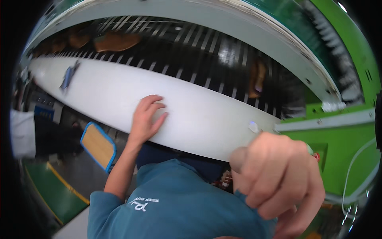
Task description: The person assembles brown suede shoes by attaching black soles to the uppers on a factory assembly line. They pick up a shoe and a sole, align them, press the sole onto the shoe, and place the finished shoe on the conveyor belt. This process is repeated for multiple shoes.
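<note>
Over the white board [195,115], left hand [147,119] open, empty; right hand [278,175] curled near camera, contents can't be told. Both best kept off slats [193,77].

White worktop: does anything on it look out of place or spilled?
No spill shows on the white worktop. Mildly odd: a bluish-grey object lies by itself toward the left end, as if set aside, and a pale patch shows toward the right; both are too blurred to identify.
</note>
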Demonstrator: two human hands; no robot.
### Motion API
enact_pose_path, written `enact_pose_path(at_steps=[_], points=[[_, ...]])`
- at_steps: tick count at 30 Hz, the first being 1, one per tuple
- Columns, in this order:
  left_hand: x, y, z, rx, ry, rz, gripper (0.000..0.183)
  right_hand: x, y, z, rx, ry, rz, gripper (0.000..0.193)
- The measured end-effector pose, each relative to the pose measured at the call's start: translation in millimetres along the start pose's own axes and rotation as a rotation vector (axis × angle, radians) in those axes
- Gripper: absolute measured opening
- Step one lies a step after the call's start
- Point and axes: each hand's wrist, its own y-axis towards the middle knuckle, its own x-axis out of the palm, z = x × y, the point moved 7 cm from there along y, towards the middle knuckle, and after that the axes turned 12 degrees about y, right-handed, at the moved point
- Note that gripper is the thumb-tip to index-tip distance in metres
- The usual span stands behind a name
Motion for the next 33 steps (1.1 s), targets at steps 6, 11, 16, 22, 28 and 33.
enact_pose_path(at_steps=[6, 11, 16, 22, 28, 33], points=[[5, 4, 3, 0.023, -0.029, -0.021, 0.026, 3, -2, -1, 0.086, 0.045, 0.070, 0.021], [3, -2, 2, 0.004, -0.038, -0.008, 0.026, 2, -10, 9, 0.091, 0.020, 0.087, 0.024], [6, 0, 4, 0.006, -0.031, -0.011, 0.026, 7, -15, 16, 0.050, -0.111, 0.114, 0.019], [7, 1, 5, 0.004, -0.015, -0.020, 0.026, 6, -14, 14, -0.013, -0.125, 0.103, 0.017], [7, 1, 7, 0.006, -0.002, -0.019, 0.024, 4, -8, 14, 0.269, -0.168, -0.024, 0.018], [7, 1, 8, 0.007, -0.012, -0.016, 0.025, 4, -13, 15, 0.192, -0.135, -0.083, 0.017]])
